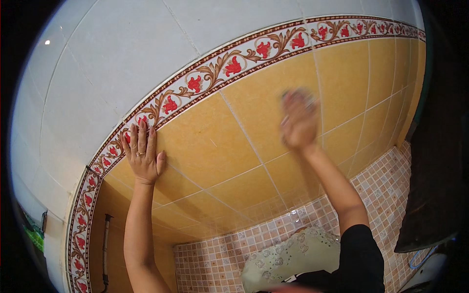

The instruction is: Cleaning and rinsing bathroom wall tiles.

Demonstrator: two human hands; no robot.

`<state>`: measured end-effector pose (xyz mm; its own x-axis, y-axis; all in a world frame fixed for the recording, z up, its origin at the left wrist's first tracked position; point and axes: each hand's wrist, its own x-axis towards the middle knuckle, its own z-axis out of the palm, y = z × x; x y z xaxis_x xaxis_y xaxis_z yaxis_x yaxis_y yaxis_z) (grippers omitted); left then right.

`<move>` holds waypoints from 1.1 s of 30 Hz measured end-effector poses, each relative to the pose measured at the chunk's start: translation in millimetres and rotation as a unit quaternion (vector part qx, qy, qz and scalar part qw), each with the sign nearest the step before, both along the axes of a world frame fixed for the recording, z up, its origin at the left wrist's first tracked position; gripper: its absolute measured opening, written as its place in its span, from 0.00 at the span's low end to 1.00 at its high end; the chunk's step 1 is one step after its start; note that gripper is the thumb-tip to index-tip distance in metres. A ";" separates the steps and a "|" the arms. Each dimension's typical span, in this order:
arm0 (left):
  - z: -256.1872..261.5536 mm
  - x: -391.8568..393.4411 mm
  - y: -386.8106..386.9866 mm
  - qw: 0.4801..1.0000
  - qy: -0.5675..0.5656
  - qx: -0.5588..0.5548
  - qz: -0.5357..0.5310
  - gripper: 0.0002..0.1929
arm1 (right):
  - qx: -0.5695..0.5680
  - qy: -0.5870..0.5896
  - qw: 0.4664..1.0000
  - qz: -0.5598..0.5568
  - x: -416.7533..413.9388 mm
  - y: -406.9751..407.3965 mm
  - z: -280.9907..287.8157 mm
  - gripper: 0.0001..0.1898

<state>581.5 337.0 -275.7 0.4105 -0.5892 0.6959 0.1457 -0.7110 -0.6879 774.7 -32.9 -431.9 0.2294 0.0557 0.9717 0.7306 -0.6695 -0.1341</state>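
My left hand (143, 155) lies flat against the tiled wall, a ring on one finger. Its fingertips reach over the floral border strip (232, 66), while the palm and thumb rest on a yellow wall tile (198, 135). My right hand (298, 124) is blurred by motion in front of another yellow tile (340, 77), farther right and below the border. Its fingers are bent around a small greyish object (310, 104), perhaps a scouring pad; the blur hides its exact kind.
White tiles (139, 47) cover the wall above the border. Small mosaic tiles (205, 262) pave the floor, with a wet shine near the wall. A dark hanging sheet (432, 154) is at right, a blue cord (421, 258) below it. A thin pipe (106, 249) runs along the left wall.
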 end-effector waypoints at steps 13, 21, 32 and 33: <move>0.6 0.0 2.9 1.000 -0.006 0.026 0.004 0.29 | -0.175 -0.200 0.964 0.019 -112.7 185.6 -156.1 0.26; -2.1 1.7 2.4 1.000 -0.004 0.007 0.002 0.30 | 0.262 0.159 0.945 -0.112 16.3 -23.0 -108.3 0.36; 1.1 2.8 0.2 0.999 0.000 0.045 0.006 0.33 | 0.103 0.133 0.967 -0.192 -93.9 174.1 -230.9 0.37; 0.7 2.8 0.9 0.999 -0.006 0.051 0.012 0.33 | 0.203 0.199 0.947 -0.152 -86.3 162.9 -267.0 0.37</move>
